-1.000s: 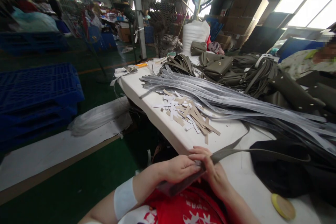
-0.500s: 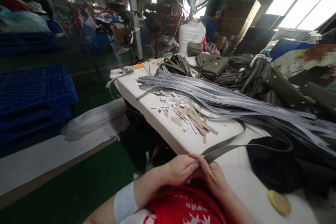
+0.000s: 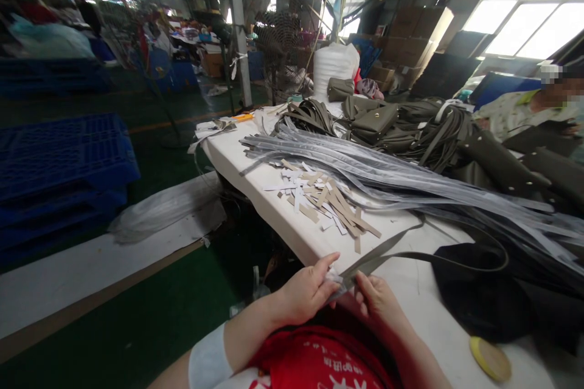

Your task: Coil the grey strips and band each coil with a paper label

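A long olive-grey strap loops over the table's near edge, and its end lies between my two hands. My left hand holds that end together with a bit of clear plastic film, its thumb lifted. Close beside it, my right hand pinches the strap between thumb and curled fingers. Beyond the hands is a loose pile of beige and white paper strips. Behind the pile stretches a bundle of straps in clear plastic sleeves.
Olive bags with straps are heaped at the far side of the white table. A black cloth-like piece and a yellow-rimmed tape roll lie to the right. Another person sits at far right. Blue pallets stand left.
My hands, pressed together before, have moved apart slightly. The left thumb has lifted, and clear plastic film now shows at the strap's end.
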{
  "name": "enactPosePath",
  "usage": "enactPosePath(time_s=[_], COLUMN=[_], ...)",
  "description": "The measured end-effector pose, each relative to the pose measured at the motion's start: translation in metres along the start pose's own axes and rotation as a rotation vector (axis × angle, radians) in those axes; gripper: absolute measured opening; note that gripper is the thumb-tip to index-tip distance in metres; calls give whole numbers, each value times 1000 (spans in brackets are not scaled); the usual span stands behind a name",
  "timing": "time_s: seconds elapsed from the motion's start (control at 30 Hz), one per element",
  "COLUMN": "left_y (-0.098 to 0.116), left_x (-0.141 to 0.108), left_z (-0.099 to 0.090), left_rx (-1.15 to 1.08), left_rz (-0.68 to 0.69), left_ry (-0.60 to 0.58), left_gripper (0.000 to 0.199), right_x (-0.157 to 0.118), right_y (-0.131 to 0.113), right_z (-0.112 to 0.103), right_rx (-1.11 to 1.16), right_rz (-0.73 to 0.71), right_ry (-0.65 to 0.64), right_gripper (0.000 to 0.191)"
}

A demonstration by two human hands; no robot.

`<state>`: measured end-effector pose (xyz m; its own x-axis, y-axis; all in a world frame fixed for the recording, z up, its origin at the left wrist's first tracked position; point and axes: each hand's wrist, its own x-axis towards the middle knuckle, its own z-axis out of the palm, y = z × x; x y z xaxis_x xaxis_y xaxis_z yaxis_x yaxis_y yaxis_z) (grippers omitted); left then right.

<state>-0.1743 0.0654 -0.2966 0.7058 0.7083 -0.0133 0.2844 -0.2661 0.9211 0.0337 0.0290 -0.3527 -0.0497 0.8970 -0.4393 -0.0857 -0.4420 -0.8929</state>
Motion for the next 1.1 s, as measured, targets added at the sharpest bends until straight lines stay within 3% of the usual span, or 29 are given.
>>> enactPosePath(time_s=[0.07,0.13,0.27,0.4,0.5,0.6,0.67,0.77,0.87,1.0,1.1], left_y=[2,3,0,-1,4,5,3,-7,-17,-28,-38], left_x=[-1,-1,3,4,3,7,12,18,16,8,7], left_z=[-2,-2,3,6,7,14,22,31,26,3,-8], left_rx=[-20,-61,-264,-411,-268,-27,132,254,230,174,119], left_rz=[7,-2,-126,-172,-129,-94,-68,-19,38,29,-14], left_ry=[-14,-40,-83,-131,-87,16,130,276,273,166,81], left_gripper=[53,54,55,53,59,58,56,53,49,50,60], right_x=[-1,-2,-7,-7,-3,1,1,-1,-1,6,13], right_y=[1,-2,-15,-23,-24,-25,-30,-40,-55,-74,-77], right_z=[1,2,4,2,3,12,23,36,33,6,-4], right_rx=[-9,98,333,265,265,163,9,-85,118,526,595], right_rz=[65,53,-141,-210,-231,-292,-406,-500,-436,-460,-440], right_ry=[-87,-116,65,99,67,165,204,48,-110,25,50], right_gripper=[69,60,44,40,43,44,43,46,37,37,39])
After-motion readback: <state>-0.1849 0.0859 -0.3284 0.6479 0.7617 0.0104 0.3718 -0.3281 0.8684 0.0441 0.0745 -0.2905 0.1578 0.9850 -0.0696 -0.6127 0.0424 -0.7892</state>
